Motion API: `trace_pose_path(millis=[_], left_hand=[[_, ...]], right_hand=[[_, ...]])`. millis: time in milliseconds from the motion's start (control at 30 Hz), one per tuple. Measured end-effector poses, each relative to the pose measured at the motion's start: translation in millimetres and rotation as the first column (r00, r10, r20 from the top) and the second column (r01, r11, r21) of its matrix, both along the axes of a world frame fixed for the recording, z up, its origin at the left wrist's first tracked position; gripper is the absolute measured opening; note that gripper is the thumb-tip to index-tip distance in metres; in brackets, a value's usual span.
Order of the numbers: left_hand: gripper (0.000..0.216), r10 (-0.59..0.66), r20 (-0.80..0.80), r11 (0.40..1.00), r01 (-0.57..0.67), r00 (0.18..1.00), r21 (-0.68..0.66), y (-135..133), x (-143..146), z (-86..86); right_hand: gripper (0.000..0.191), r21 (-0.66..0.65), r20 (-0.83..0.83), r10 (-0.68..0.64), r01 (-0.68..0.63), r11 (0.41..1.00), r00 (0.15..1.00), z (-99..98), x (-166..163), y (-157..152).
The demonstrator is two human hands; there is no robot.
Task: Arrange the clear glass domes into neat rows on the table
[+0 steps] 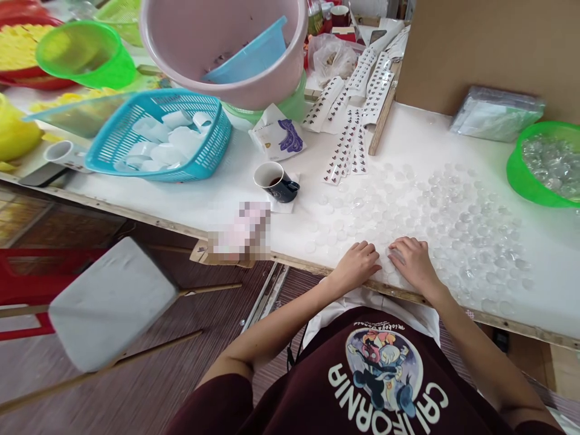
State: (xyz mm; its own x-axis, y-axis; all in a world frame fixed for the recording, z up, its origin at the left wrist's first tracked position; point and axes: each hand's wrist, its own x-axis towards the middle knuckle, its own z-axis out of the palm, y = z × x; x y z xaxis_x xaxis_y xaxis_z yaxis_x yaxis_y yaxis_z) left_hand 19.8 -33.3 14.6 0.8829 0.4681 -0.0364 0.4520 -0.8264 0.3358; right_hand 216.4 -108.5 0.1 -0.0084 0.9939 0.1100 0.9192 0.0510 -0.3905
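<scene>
Both my hands rest at the near edge of the white table (408, 139), side by side. My left hand (357, 264) lies with its fingers curled down onto the surface. My right hand (413, 263) also has its fingers bent, their tips touching clear glass cabochons (453, 217) that lie spread in several rows across the table. Whether either hand pinches a piece is hidden by the fingers. Strips of small printed stickers (347, 145) lie fanned out beyond the glass pieces.
A dark mug (275, 181) stands left of the glass pieces. A teal basket (158, 136) with white pieces, a pink basin (226, 48) and green bowls (544, 163) ring the table. A grey stool (109, 302) stands at my left.
</scene>
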Motion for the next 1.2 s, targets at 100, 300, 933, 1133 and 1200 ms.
trace_pose_path(millis=[100, 300, 933, 1133, 1200], left_hand=[[0.010, 0.027, 0.017, 1.000, -0.027, 0.999, 0.002, 2, 0, -1.3], [0.011, 0.029, 0.054, 0.999, -0.030, 0.998, 0.020, 5, 12, -7.7], [0.016, 0.226, 0.065, 0.962, -0.212, 0.972, -0.174, 12, 7, -12.1], [0.011, 0.184, 0.084, 0.980, -0.176, 0.979, -0.091, 16, -3, -3.8], [0.012, 0.162, 0.089, 0.985, -0.156, 0.983, -0.072, 18, -8, -1.8]], right_hand=[[0.012, -0.005, 0.008, -0.001, 0.001, 1.000, 1.000, -1.6, 3, -3], [0.022, 0.022, 0.007, 0.051, -0.051, 0.998, 0.999, -3.6, 1, -4], [0.023, 0.115, -0.083, -0.143, 0.152, 0.982, 0.986, -4.9, 8, 7], [0.024, 0.081, 0.018, -0.053, 0.051, 0.995, 0.998, -2.9, 12, 20], [0.023, 0.066, 0.015, -0.057, 0.056, 0.996, 0.998, -4.6, 12, 21]])
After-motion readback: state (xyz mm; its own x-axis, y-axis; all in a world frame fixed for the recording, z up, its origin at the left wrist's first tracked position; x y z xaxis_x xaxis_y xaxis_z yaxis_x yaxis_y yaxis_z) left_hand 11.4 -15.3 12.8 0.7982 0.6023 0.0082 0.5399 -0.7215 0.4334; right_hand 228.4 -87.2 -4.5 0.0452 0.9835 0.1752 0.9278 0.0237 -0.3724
